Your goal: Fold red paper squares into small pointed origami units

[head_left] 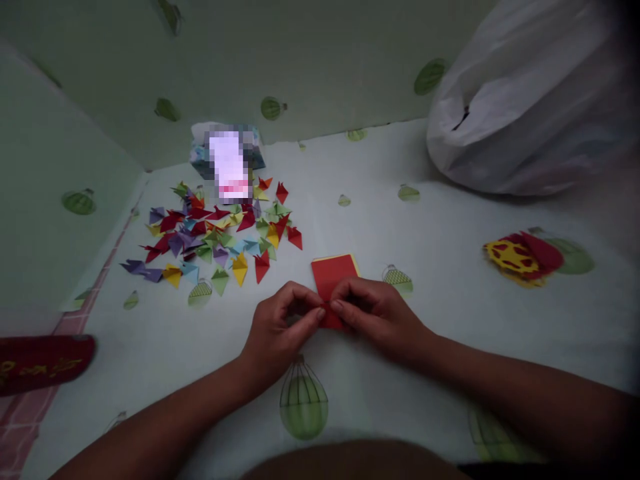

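Observation:
My left hand (284, 327) and my right hand (377, 315) meet at the middle of the table, fingertips almost touching. Both are closed in a pinch on a small piece of red paper (326, 305), mostly hidden by the fingers; its folds cannot be made out. Right beneath them lies a stack of square paper (334, 270), red on top with a yellow edge showing at the back. Beyond my left hand spread many small folded paper birds (215, 237) in red, yellow, green, blue and purple.
Behind the birds, a lit, blurred phone (230, 167) leans on a tissue box (255, 150). A large white plastic bag (520, 113) fills the back right. Red and yellow paper cut-outs (520, 257) lie at right. A dark red object with gold writing (47, 363) juts in at left.

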A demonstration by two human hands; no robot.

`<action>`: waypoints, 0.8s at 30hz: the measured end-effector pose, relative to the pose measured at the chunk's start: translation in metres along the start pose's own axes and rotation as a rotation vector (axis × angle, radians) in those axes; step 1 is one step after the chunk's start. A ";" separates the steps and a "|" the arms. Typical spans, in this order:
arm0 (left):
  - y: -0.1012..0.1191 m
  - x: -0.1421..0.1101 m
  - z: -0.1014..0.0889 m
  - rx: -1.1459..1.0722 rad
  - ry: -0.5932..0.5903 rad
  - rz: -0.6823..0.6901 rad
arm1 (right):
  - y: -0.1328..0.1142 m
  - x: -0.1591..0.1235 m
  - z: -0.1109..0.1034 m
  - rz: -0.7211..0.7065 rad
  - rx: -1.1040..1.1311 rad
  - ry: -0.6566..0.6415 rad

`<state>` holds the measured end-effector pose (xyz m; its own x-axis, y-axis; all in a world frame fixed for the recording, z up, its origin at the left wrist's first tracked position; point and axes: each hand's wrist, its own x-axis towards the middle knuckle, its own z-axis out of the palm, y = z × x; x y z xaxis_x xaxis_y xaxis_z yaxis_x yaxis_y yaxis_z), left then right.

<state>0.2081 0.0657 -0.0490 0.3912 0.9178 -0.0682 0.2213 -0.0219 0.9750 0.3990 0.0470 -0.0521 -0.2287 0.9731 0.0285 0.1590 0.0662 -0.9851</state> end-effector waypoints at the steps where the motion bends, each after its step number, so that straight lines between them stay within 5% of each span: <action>1: 0.000 0.000 0.000 -0.036 0.007 -0.032 | -0.001 -0.001 0.000 -0.014 -0.012 0.012; 8: 0.004 0.003 0.002 -0.240 -0.152 -0.234 | -0.003 -0.005 -0.001 -0.055 -0.069 0.078; 15: 0.004 0.007 0.000 -0.247 -0.069 -0.211 | -0.001 0.001 -0.001 0.052 0.064 0.023; 24: 0.004 0.007 -0.003 -0.229 -0.115 -0.264 | -0.004 -0.002 0.000 0.082 0.023 0.041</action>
<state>0.2093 0.0735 -0.0453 0.4480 0.8293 -0.3340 0.1271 0.3107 0.9420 0.3986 0.0445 -0.0487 -0.1765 0.9833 -0.0456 0.1534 -0.0183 -0.9880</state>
